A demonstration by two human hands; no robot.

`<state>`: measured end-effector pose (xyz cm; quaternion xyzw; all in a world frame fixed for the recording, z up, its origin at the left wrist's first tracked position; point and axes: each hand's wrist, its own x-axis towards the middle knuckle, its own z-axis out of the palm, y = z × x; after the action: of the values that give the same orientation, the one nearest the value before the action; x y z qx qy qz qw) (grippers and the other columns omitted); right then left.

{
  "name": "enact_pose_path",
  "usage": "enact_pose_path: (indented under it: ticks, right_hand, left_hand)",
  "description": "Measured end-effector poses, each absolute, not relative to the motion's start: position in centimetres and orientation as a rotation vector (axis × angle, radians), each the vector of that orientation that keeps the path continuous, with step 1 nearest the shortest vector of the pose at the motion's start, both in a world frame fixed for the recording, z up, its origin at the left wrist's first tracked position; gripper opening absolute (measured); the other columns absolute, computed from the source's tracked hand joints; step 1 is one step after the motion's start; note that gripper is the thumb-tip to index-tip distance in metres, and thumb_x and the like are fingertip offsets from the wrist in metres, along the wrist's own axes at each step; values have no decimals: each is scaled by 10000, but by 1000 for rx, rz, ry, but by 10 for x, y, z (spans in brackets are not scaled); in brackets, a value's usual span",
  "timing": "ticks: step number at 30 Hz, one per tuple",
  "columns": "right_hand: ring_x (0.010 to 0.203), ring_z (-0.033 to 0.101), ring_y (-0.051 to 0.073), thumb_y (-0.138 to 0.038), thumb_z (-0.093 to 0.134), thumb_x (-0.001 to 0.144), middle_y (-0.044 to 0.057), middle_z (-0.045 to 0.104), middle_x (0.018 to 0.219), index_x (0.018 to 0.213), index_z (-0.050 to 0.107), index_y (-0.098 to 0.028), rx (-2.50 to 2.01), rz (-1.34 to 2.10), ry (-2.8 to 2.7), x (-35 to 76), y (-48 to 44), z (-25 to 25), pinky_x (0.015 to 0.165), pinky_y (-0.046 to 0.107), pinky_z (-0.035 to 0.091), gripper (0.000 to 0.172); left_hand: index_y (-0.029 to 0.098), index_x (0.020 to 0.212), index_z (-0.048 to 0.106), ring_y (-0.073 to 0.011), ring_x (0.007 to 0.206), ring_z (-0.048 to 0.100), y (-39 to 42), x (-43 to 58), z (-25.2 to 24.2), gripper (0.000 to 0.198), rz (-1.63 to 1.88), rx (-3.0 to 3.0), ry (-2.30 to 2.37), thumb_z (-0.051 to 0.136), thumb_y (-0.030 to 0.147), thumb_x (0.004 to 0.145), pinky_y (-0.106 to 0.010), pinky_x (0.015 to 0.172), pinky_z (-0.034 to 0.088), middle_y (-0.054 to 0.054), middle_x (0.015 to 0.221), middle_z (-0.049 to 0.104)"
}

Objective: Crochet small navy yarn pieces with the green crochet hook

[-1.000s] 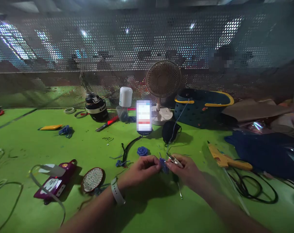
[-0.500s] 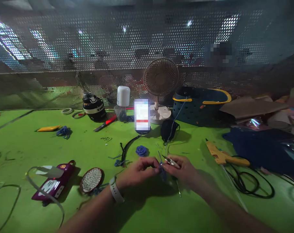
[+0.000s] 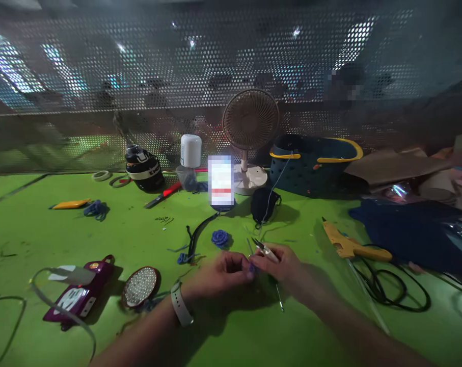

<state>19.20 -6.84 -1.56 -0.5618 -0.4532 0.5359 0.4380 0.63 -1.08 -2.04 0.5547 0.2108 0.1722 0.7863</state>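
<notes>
My left hand (image 3: 231, 272) is closed, thumb and forefinger pinching a small blue-purple crochet piece (image 3: 252, 267). Most of that piece is hidden by the fingers. Right beside it, my right hand (image 3: 282, 265) has its fingertips on the same piece. It also grips small white-handled thread snips (image 3: 268, 251), their dark tips pointing up and left. A thin metal rod, perhaps a crochet hook (image 3: 279, 298), sticks out below the right palm. Beyond the hands lies a blue crocheted flower (image 3: 220, 238). Pale blue yarn (image 3: 271, 196) runs from the hands past a dark ball (image 3: 264, 206).
A phone (image 3: 220, 181) stands before a fan (image 3: 250, 120). The dark basket (image 3: 310, 173) is behind right. To the right lie a yellow glue gun (image 3: 353, 244) and its black cable. On the left are a purple power bank-like device (image 3: 81, 295), a studded round object (image 3: 141, 287) and a cutter (image 3: 70, 204).
The view has shifted slightly. My fingertips have drawn closer together over the crochet piece, so less of it shows. The snips stay in my right hand.
</notes>
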Motion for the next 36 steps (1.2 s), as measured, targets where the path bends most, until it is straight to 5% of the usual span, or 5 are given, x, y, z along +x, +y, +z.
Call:
enact_pose_path:
  ticks: [12, 24, 36]
  right_hand:
    - [391, 294, 91, -371, 708, 656, -67, 365, 438, 547, 535, -228, -1661, 1235, -729, 171, -75, 52, 422, 267, 210, 250]
    - [446, 300, 80, -465, 715, 682, -85, 384, 481, 703, 653, -180, -1577, 1246, -788, 179, -71, 3, 432, 230, 223, 292]
    - [433, 282, 76, -574, 711, 665, -95, 338, 487, 626, 557, -207, -1501, 1309, -760, 183, -69, 10, 428, 233, 248, 400]
  left_hand:
    - [133, 820, 654, -112, 680, 568, -10, 6, -25, 326, 445, 1087, 634, 812, 396, 709, -271, 679, 414, -19, 777, 658]
    - [143, 866, 705, -134, 735, 567, -7, 2, -11, 270, 421, 1155, 664, 754, 392, 774, -274, 708, 424, -26, 806, 648]
    - [130, 840, 704, -93, 591, 592, -7, 4, -20, 323, 291, 1092, 575, 728, 448, 791, -237, 604, 463, -25, 734, 685]
